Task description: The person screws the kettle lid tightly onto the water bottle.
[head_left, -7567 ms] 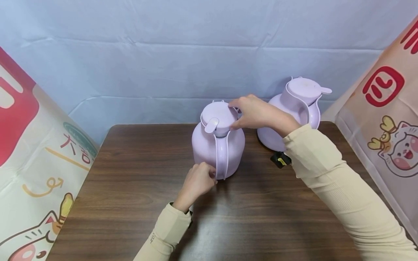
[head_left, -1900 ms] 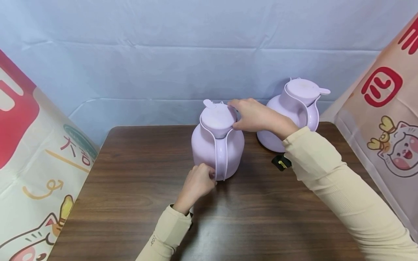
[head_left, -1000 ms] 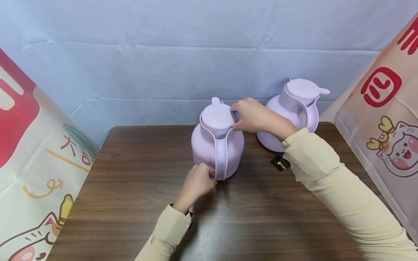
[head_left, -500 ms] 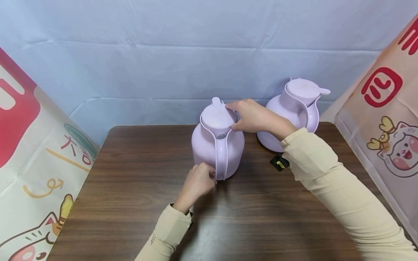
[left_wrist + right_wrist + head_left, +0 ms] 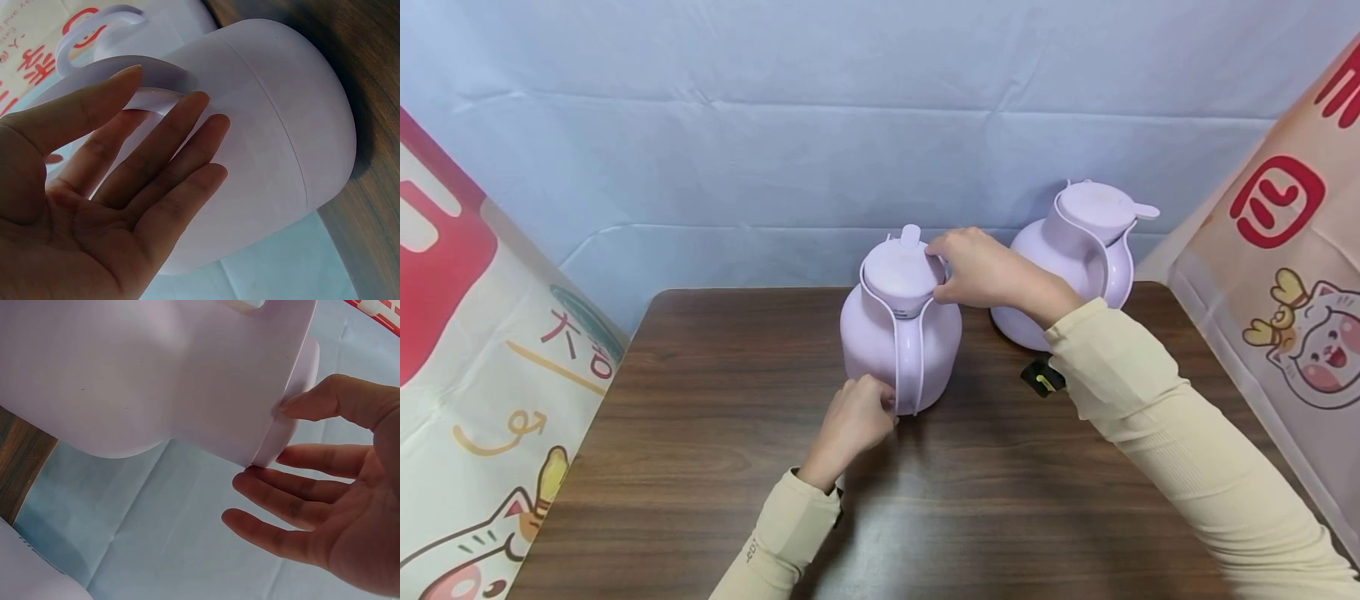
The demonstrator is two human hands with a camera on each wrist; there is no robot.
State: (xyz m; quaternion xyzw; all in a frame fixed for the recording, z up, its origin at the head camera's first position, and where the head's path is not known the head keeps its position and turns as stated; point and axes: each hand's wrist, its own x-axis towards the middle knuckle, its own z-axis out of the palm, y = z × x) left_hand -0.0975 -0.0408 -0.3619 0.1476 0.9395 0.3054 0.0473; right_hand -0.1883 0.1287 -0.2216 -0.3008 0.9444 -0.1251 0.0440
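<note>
A lilac thermos jug [image 5: 868,342] stands upright on the table, its handle [image 5: 908,358] towards me. My left hand [image 5: 853,417] holds the handle low down; the left wrist view shows thumb and index finger on either side of it, the other fingers fairly straight beside the body. My right hand [image 5: 981,267] pinches the round lid [image 5: 898,271] from the right. In the right wrist view, thumb and index finger rest on the lid's edge [image 5: 278,440], with the remaining fingers extended. The lid's tab [image 5: 911,236] points to the back, slightly right.
Behind my right forearm stands a second lilac thermos jug [image 5: 1026,325], its lid tab pointing right. A pale blue cloth [image 5: 737,167] hangs behind the brown wooden table [image 5: 722,367]. Printed cartoon sheets [image 5: 1300,275] flank both sides. A small black item [image 5: 1042,377] shows under my right wrist.
The lid has turned clockwise seen from above: its tab went from the front by the handle, round the left, to the back and now slightly right. Jug and left hand stay put.
</note>
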